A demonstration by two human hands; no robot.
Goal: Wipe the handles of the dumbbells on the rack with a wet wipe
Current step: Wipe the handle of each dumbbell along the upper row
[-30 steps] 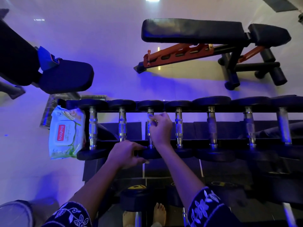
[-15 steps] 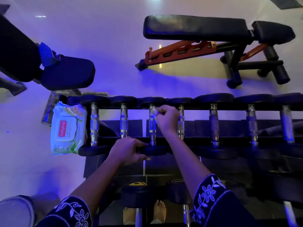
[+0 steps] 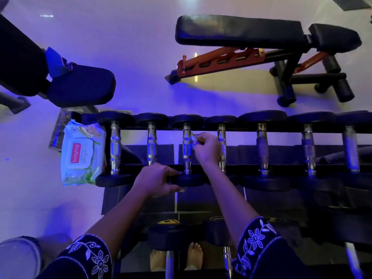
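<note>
hidden: wet wipe point(image 3: 193, 138) mostly buried in fingers, dim blue light | right hand point(image 3: 207, 149) pinches it just beside third dumbbell handle point(image 3: 186, 151) on rack point(image 3: 245, 169) | left hand point(image 3: 159, 181) grips that dumbbell's near head point(image 3: 190, 181)

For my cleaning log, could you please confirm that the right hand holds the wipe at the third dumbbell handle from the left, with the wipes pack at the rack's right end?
Not quite: the head view shows the wipes pack at the rack's left end, not its right. The right hand does hold the wipe at the third dumbbell handle from the left.
</note>
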